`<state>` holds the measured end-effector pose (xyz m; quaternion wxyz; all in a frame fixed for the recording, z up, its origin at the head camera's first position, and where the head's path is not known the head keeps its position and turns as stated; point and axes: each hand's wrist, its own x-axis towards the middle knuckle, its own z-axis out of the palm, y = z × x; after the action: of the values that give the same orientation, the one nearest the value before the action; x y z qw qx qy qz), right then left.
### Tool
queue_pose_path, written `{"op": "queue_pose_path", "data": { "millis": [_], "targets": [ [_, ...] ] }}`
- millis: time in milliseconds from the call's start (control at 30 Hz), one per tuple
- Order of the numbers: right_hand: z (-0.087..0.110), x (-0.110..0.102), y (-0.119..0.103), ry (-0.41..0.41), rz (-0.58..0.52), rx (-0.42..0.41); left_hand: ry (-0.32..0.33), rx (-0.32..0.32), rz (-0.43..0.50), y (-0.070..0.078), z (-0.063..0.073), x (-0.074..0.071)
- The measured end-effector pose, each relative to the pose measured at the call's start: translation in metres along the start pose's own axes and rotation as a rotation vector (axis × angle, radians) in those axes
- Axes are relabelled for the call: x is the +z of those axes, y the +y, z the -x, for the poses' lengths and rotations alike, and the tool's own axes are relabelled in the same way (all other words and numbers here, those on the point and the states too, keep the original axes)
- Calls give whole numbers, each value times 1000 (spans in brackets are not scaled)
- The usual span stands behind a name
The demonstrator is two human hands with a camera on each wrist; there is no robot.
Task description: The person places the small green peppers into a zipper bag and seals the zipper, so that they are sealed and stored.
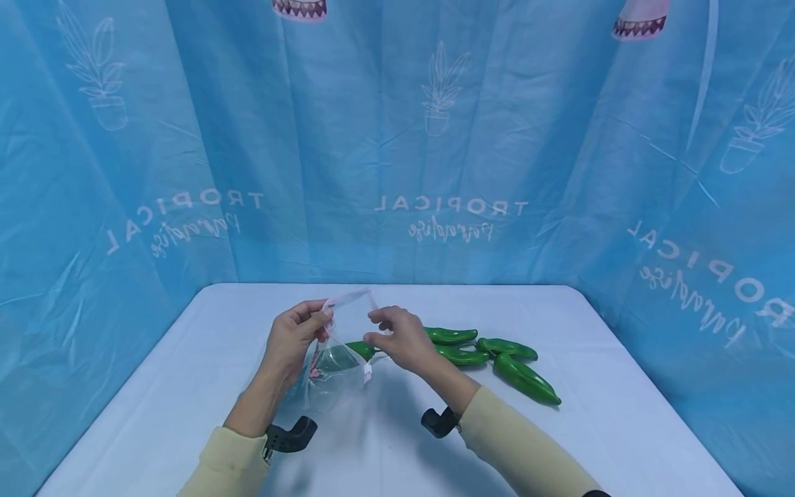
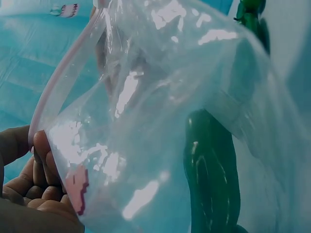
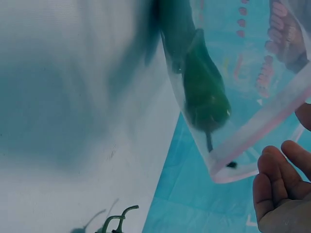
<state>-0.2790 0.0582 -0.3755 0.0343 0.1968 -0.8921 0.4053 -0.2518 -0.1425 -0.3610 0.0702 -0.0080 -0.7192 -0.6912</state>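
A clear plastic zip bag (image 1: 348, 314) with a pinkish rim hangs over the table, its mouth toward the right. My left hand (image 1: 297, 338) pinches the rim between thumb and fingers, as the left wrist view shows close up. Through the film, a green chili pepper (image 3: 206, 97) shows inside the bag with its stem toward the mouth. Beside the opening is my right hand (image 1: 400, 338), thumb and fingers apart, fingertips (image 3: 269, 155) close to the rim. Several more green peppers (image 1: 526, 379) lie to the right of that hand.
The peppers rest on a white table (image 1: 596, 442) in a loose group. Behind and at both sides hangs a blue printed curtain (image 1: 373, 138). Each wrist wears a black strap mount (image 1: 292, 436).
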Motion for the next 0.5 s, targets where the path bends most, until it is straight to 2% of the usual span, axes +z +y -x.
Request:
{"op": "queue_pose_path", "data": {
  "millis": [233, 500],
  "targets": [
    [9, -10, 6, 27, -34, -11, 2, -1, 5, 1, 1, 0],
    [23, -23, 16, 53, -78, 46, 20, 7, 13, 1, 0, -3]
  ]
}}
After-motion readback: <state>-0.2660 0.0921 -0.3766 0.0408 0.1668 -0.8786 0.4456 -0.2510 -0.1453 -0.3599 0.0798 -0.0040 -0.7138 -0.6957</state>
